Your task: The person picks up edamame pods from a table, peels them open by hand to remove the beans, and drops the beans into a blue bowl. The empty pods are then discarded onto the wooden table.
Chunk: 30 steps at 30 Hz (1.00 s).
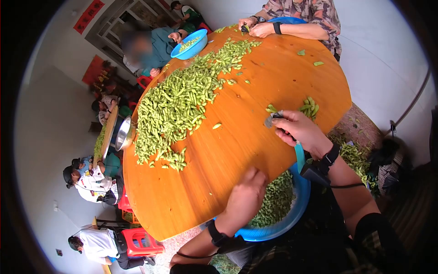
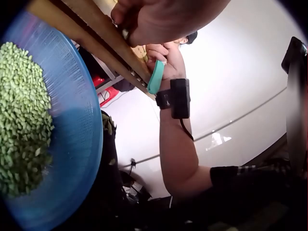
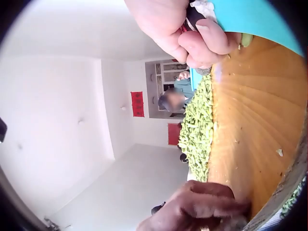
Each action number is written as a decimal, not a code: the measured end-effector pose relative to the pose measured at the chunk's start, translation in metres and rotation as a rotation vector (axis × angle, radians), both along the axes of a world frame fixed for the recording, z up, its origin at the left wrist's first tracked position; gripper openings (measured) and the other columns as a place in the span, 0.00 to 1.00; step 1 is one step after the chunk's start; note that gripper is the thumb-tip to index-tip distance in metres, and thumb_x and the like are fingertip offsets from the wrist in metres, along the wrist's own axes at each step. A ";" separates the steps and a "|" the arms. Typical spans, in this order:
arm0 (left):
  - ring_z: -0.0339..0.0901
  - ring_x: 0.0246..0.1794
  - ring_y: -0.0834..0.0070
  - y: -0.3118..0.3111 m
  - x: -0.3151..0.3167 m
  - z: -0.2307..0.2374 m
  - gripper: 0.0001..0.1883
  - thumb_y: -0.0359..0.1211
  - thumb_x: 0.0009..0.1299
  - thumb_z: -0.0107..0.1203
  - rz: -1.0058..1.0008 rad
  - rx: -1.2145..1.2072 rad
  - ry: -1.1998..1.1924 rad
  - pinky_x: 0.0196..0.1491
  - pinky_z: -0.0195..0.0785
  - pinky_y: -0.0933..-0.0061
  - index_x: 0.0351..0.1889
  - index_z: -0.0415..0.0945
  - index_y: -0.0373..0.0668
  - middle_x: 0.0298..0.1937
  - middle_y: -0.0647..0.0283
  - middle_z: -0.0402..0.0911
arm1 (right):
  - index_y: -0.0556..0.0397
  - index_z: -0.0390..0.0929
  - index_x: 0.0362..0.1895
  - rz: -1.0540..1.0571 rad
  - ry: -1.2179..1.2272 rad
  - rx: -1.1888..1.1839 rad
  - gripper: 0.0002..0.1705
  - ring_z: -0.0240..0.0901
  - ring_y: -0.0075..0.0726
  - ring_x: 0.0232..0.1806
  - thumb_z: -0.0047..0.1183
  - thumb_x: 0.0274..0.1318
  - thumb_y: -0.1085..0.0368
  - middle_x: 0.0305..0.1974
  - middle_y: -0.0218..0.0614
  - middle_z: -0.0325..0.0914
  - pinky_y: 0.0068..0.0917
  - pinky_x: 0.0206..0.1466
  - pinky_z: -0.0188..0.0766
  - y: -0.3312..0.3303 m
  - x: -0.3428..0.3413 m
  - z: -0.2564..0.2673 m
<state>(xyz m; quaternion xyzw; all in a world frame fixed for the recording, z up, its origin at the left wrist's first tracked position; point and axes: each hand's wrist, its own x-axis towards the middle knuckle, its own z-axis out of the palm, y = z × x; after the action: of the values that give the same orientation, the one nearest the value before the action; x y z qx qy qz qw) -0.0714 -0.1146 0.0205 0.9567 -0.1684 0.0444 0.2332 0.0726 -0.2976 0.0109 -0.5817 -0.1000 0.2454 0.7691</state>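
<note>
My right hand (image 1: 299, 128) is above the table at the right, gripping a small tool with a grey metal blade (image 1: 269, 119) and a dark handle. A turquoise strip (image 1: 299, 156) hangs below that hand and looms large in the right wrist view. My left hand (image 1: 246, 194), blurred in the head view, is at the table's near edge with its fingers bent inward. A pale bit (image 2: 125, 33) shows at its fingertips; I cannot tell whether they hold it. Below is a blue plastic basket (image 1: 302, 192) with many green shelled beans (image 2: 19, 96). Several pods (image 1: 310, 108) lie beyond my right hand.
A long heap of green bean pods (image 1: 175, 98) covers the left part of the wooden table (image 1: 255, 137). Across it, a person's hands (image 1: 262, 29) work near a blue basin. Another blue basin (image 1: 189, 44) stands at the far left. Pods (image 1: 353, 157) lie on the floor at the right.
</note>
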 end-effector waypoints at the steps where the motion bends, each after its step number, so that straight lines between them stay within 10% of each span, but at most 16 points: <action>1: 0.77 0.38 0.54 -0.001 0.000 0.004 0.07 0.25 0.64 0.56 0.000 0.010 -0.005 0.37 0.72 0.60 0.40 0.74 0.38 0.38 0.55 0.75 | 0.56 0.72 0.36 0.000 -0.005 0.010 0.08 0.57 0.15 0.13 0.47 0.62 0.64 0.21 0.27 0.68 0.17 0.14 0.50 -0.001 -0.001 0.002; 3: 0.77 0.37 0.56 -0.005 0.000 0.016 0.06 0.24 0.62 0.58 -0.072 -0.106 0.224 0.37 0.72 0.62 0.37 0.75 0.38 0.36 0.56 0.75 | 0.56 0.72 0.37 0.011 -0.009 0.031 0.08 0.57 0.15 0.13 0.45 0.62 0.65 0.21 0.27 0.68 0.17 0.14 0.51 -0.003 -0.003 0.004; 8: 0.76 0.33 0.61 0.057 0.092 -0.002 0.13 0.24 0.62 0.56 0.340 0.012 -0.218 0.38 0.71 0.68 0.45 0.77 0.36 0.37 0.55 0.75 | 0.59 0.69 0.41 0.000 -0.105 0.042 0.08 0.60 0.17 0.14 0.39 0.64 0.69 0.24 0.29 0.68 0.18 0.14 0.56 0.001 -0.002 -0.008; 18: 0.78 0.34 0.53 0.112 0.148 -0.025 0.06 0.24 0.62 0.57 0.379 -0.003 -0.216 0.41 0.73 0.62 0.37 0.76 0.36 0.39 0.49 0.78 | 0.59 0.71 0.48 0.051 -0.109 -0.015 0.11 0.63 0.16 0.15 0.41 0.65 0.70 0.23 0.27 0.70 0.17 0.17 0.58 0.000 -0.005 -0.006; 21: 0.78 0.31 0.64 0.110 0.144 -0.035 0.05 0.26 0.64 0.57 0.427 0.128 -0.340 0.38 0.72 0.69 0.36 0.77 0.36 0.33 0.53 0.78 | 0.57 0.72 0.51 0.084 -0.163 -0.088 0.13 0.65 0.15 0.17 0.43 0.65 0.69 0.24 0.26 0.71 0.16 0.18 0.60 0.006 -0.011 0.000; 24: 0.73 0.23 0.82 0.069 0.109 -0.012 0.06 0.30 0.72 0.53 0.400 -0.394 0.090 0.25 0.66 0.80 0.42 0.76 0.38 0.30 0.64 0.79 | 0.58 0.72 0.45 0.150 -0.140 -0.101 0.09 0.69 0.17 0.19 0.43 0.64 0.68 0.26 0.29 0.74 0.16 0.17 0.63 0.019 -0.019 0.002; 30: 0.70 0.23 0.86 0.051 0.086 -0.026 0.07 0.29 0.75 0.48 0.162 -0.874 0.233 0.23 0.62 0.86 0.47 0.72 0.39 0.32 0.68 0.78 | 0.57 0.74 0.47 0.149 -0.196 -0.151 0.11 0.69 0.16 0.18 0.45 0.63 0.66 0.26 0.28 0.74 0.16 0.17 0.61 0.045 -0.024 -0.009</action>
<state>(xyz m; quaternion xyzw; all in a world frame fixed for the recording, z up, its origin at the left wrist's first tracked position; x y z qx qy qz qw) 0.0144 -0.0636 -0.0056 0.7772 -0.0313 0.0215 0.6282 0.0489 -0.2523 0.0022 -0.6501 -0.1986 0.2507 0.6893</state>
